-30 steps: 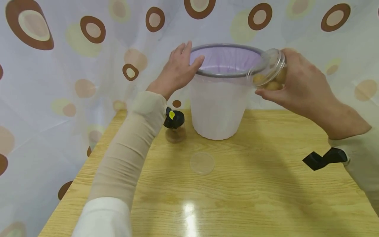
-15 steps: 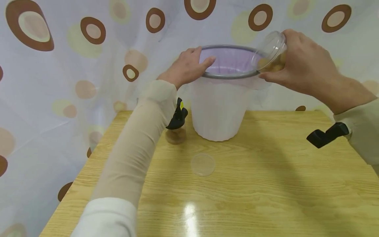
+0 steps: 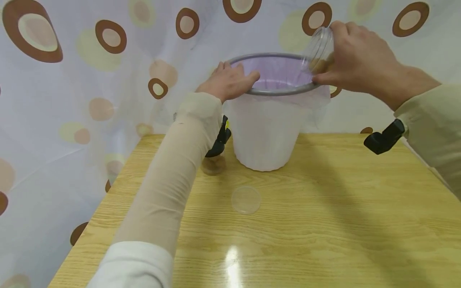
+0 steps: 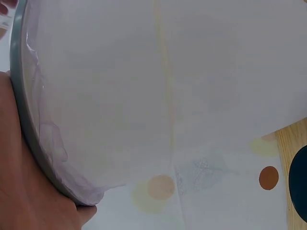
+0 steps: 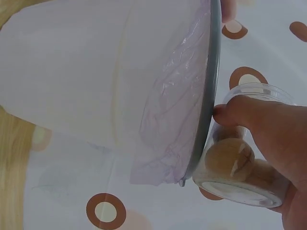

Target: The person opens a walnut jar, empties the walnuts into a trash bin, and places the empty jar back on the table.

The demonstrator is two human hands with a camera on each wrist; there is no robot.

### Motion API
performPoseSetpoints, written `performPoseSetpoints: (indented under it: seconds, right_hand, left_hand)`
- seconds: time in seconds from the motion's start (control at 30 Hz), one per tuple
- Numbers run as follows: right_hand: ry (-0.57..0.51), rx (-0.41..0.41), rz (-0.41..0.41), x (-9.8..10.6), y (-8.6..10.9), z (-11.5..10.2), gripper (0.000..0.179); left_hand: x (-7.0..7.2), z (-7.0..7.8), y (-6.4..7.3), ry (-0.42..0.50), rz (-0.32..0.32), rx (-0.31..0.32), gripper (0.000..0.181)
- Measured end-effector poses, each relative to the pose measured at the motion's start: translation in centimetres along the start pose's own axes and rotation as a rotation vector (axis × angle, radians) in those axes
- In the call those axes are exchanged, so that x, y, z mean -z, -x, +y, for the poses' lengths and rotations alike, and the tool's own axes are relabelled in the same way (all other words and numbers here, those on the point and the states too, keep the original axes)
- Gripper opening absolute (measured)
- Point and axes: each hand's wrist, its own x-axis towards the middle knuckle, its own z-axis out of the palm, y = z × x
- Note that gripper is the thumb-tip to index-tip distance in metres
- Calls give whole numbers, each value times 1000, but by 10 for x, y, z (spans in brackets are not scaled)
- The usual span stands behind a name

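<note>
A white trash can (image 3: 266,132) with a grey rim and pale purple bag liner stands upright at the back of the table. My left hand (image 3: 228,82) grips its rim on the left, one fingertip showing outside the rim in the left wrist view. At the right side of the rim, my right hand (image 3: 363,60) grips a clear plastic jar (image 3: 320,50), tilted with its mouth toward the can. Several round brown pieces (image 5: 229,158) lie inside the jar near its base; their kind is unclear. The jar carries no lid.
A clear round lid (image 3: 246,200) lies flat on the wooden table (image 3: 306,232). Left of the can stands a second jar (image 3: 213,165) with a dark lid and brown contents, partly hidden by my left wrist. A dotted curtain (image 3: 90,88) hangs behind.
My right hand has raised the jar and brought it left onto the can's rim, tilting it more. My left hand has shifted slightly right and settled lower over the rim.
</note>
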Motion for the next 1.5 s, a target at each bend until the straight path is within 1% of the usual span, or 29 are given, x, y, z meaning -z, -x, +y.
performPoseSetpoints:
  seconds: [0.07, 0.2, 0.37, 0.5, 0.63, 0.73, 0.93, 1.1, 1.23, 1.33, 1.5]
  right_hand:
    - [13, 12, 6, 0, -2, 1, 94]
    - [60, 41, 21, 1, -6, 2, 92]
    - [171, 72, 22, 5, -9, 5, 92]
    - [200, 80, 3, 6, -9, 11, 91]
    - [234, 81, -6, 7, -8, 17, 89]
    - [269, 118, 21, 7, -8, 21, 85]
    - [322, 182, 67, 5, -7, 21, 84]
    - [342, 209, 88, 5, -7, 20, 80]
    - [349, 222, 84, 5, -7, 18, 82]
    - [359, 232, 84, 4, -7, 16, 80]
    - [369, 273, 122, 1, -7, 16, 79]
  left_hand:
    - [1, 1, 1, -2, -18, 4, 83]
    - [2, 3, 2, -6, -28, 16, 84]
    - [0, 7, 0, 22, -1, 24, 85]
    - [-2, 11, -1, 34, 23, 34, 85]
    - [-4, 15, -5, 8, 51, 19, 85]
    - [-4, 16, -7, -14, 65, 16, 84]
    - [-4, 14, -7, -25, 67, 27, 84]
    - [-4, 14, -8, -33, 76, 24, 85]
    - [-5, 14, -9, -34, 80, 23, 85]
    - [-5, 13, -10, -35, 84, 20, 84]
    - [-7, 14, -10, -42, 97, 14, 83]
